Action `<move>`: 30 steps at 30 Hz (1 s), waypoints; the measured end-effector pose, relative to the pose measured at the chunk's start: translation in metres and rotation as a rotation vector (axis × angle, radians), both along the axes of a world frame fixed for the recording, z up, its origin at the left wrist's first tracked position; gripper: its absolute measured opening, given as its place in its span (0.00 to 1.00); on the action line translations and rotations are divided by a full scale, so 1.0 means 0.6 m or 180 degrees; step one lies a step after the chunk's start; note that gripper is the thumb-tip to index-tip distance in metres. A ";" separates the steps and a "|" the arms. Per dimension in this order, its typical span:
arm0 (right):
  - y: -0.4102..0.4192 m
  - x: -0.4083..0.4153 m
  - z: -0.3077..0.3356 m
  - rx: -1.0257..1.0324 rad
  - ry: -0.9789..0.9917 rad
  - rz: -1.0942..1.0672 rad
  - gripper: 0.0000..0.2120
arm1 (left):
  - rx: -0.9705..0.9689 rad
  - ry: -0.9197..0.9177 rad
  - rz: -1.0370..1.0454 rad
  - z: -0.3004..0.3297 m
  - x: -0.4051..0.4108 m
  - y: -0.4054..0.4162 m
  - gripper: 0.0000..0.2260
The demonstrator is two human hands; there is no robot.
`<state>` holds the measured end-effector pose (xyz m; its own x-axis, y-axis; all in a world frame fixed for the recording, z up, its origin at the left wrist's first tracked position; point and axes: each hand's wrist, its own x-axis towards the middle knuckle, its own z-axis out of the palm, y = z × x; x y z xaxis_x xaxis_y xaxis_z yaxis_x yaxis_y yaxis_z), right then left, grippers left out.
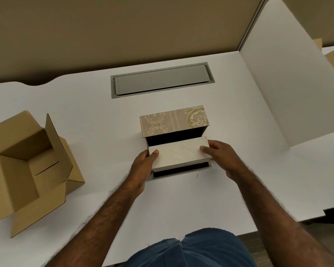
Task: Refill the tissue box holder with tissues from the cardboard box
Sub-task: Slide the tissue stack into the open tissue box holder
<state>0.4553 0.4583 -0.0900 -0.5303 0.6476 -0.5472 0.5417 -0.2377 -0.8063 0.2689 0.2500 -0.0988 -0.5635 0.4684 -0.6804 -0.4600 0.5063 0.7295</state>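
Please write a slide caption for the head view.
Both hands lower a tissue pack into the open holder.

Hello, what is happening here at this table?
A person is refilling a patterned tissue box holder, which stands open on the white table. The left hand and right hand grip the ends of a tissue pack over the holder's dark inside. The cardboard box sits open at the left.

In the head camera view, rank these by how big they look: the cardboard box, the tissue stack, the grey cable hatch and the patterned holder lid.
1. cardboard box, largest, though nearer the camera
2. grey cable hatch
3. patterned holder lid and tissue stack: too alike to rank, and both hands cover the stack's ends.
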 end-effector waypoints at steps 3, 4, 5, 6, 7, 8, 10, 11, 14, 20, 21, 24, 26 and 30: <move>-0.009 -0.002 0.008 -0.0074 0.0084 0.0068 0.08 | 0.0017 -0.0050 0.0031 0.004 0.001 -0.003 0.12; -0.014 -0.003 0.012 -0.0131 0.0117 0.0082 0.10 | 0.0031 -0.0073 0.0049 0.005 0.002 -0.003 0.12; -0.020 -0.003 0.014 -0.0174 0.0141 0.0087 0.15 | 0.0037 -0.0084 0.0053 0.007 0.003 -0.003 0.12; -0.027 -0.004 0.016 -0.0207 0.0131 0.0067 0.24 | 0.0048 -0.0088 0.0062 0.009 0.004 -0.002 0.13; -0.032 -0.005 0.016 -0.0259 0.0126 0.0058 0.32 | 0.0057 -0.0103 0.0070 0.011 0.006 -0.001 0.14; -0.038 -0.006 0.018 -0.0290 0.0150 0.0026 0.36 | 0.0053 -0.0100 0.0079 0.012 0.008 0.000 0.16; -0.047 -0.007 0.022 -0.0296 0.0229 -0.0042 0.34 | -0.0012 -0.0048 0.0074 0.016 0.012 0.003 0.18; -0.048 -0.007 0.022 -0.0325 0.0265 -0.0076 0.33 | -0.0046 -0.0023 0.0072 0.019 0.014 0.004 0.18; -0.048 -0.006 0.024 -0.0382 0.0336 -0.0134 0.32 | -0.0077 0.0031 0.0053 0.025 0.019 0.010 0.17; -0.035 -0.001 0.016 -0.0246 0.0326 -0.0092 0.35 | -0.0144 0.0098 0.0017 0.032 0.015 0.013 0.16; -0.029 -0.003 0.017 -0.0108 0.0326 -0.0143 0.35 | -0.0147 0.0203 0.0037 0.032 0.009 0.010 0.15; -0.012 -0.013 0.025 0.0470 0.0289 -0.0226 0.38 | 0.0058 0.0692 0.0275 0.035 -0.012 0.005 0.10; 0.003 -0.020 0.031 0.0717 0.0294 -0.0343 0.36 | 0.0172 0.0911 0.0497 0.046 -0.026 0.005 0.11; 0.027 -0.043 0.046 0.0954 0.0291 -0.0383 0.34 | 0.0273 0.1036 0.0620 0.063 -0.048 0.007 0.05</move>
<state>0.4295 0.4743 -0.0625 -0.4784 0.8334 -0.2766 0.4463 -0.0406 -0.8940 0.2402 0.2543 -0.0609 -0.8275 0.3789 -0.4143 -0.2789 0.3630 0.8891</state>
